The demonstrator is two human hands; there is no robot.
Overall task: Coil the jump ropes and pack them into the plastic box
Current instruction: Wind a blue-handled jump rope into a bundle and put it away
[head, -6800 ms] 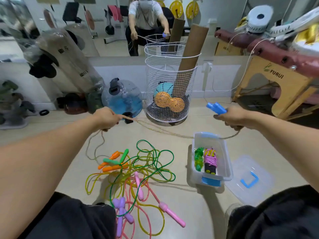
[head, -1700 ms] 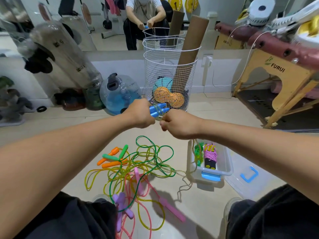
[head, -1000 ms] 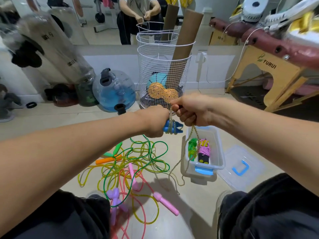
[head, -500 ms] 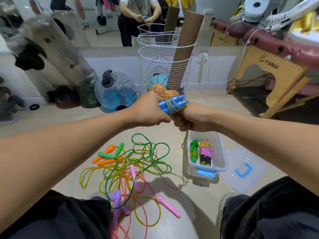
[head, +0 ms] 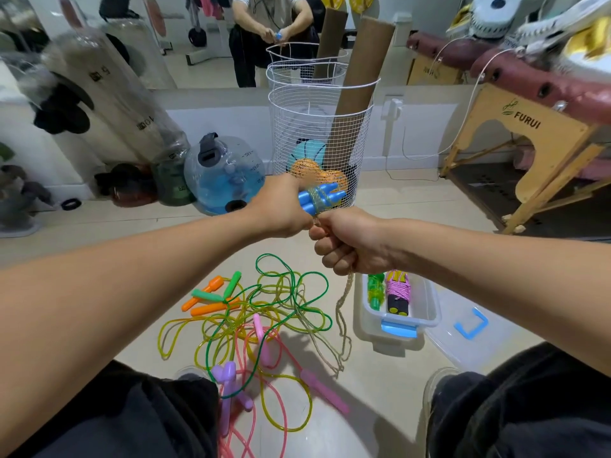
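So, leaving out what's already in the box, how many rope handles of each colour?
Blue handles, in the left hand: 2
Orange handles: 2
Green handles: 2
Pink handles: 2
Purple handles: 2
Total: 10

We see blue handles (head: 322, 196) of smooth, glossy plastic, wrapped in a rough, fibrous cord (head: 342, 312) — matt and twine-like. On the pale, smooth floor (head: 380, 381) lie glossy translucent vinyl ropes (head: 264, 312). The plastic box (head: 429, 309) is clear and shiny, with blue latches. The basket (head: 317, 127) is white wire mesh — its tube (head: 357, 104) dull brown cardboard. The bench frame (head: 542, 143) is bare wood.
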